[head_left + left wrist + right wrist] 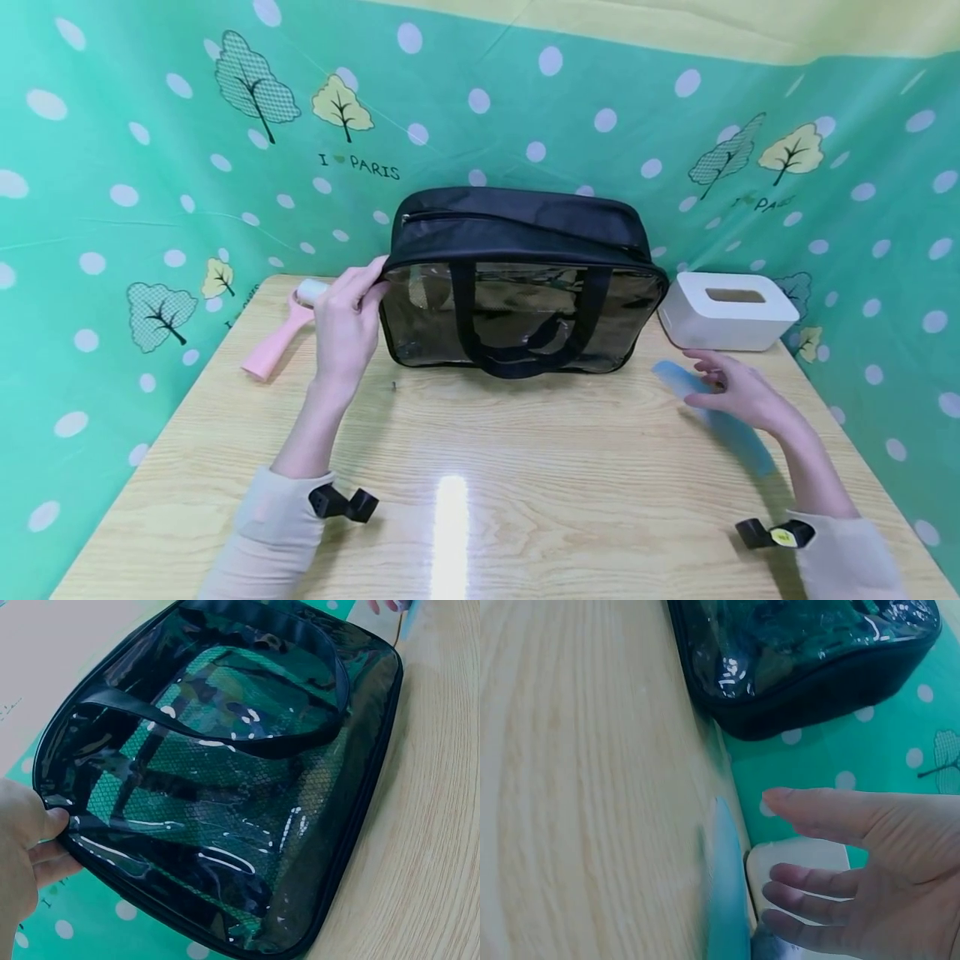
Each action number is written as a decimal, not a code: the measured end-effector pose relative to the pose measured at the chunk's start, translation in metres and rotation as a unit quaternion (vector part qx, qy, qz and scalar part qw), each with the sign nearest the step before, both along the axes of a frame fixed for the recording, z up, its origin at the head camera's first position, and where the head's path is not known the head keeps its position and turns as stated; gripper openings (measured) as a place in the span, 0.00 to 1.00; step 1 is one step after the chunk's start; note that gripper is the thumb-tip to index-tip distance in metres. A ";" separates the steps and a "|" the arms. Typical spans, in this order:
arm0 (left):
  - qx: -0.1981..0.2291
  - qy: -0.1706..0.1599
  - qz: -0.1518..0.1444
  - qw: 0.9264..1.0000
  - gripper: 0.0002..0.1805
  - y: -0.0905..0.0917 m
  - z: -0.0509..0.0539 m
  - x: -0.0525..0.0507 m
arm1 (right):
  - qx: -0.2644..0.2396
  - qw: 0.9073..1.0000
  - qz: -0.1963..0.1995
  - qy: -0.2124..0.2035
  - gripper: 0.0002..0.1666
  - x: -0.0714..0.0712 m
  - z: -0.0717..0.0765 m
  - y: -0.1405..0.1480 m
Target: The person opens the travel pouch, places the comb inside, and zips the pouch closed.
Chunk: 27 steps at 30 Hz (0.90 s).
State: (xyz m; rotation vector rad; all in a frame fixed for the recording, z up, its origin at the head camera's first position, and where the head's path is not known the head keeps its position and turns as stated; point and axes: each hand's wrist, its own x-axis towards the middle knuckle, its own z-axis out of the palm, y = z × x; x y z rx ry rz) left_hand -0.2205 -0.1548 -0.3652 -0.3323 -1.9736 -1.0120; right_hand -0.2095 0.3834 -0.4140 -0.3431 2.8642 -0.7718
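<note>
A black bag with clear panels and two handles [525, 317] stands upright at the back middle of the table. My left hand [348, 321] pinches its upper left edge; in the left wrist view the thumb of that hand [26, 840] lies on the black piping of the bag [225, 772]. Over a blue translucent strip [738, 442] at the right, my right hand [738, 390] hovers with fingers spread and nothing held. The right wrist view shows this hand [870, 877] beside the blue strip [729, 892], apart from it.
A white tissue box [723, 312] stands at the back right, close to the bag. To the left lie a pink handled tool [277, 342] and its white roller [311, 290], partly behind my left hand. A green dotted cloth [525, 108] hangs behind the table.
</note>
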 end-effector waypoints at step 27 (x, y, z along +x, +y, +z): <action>-0.041 -0.063 -0.061 0.995 0.19 -0.015 0.008 0.003 | 0.016 0.998 0.050 -0.034 0.55 0.005 -0.005 0.024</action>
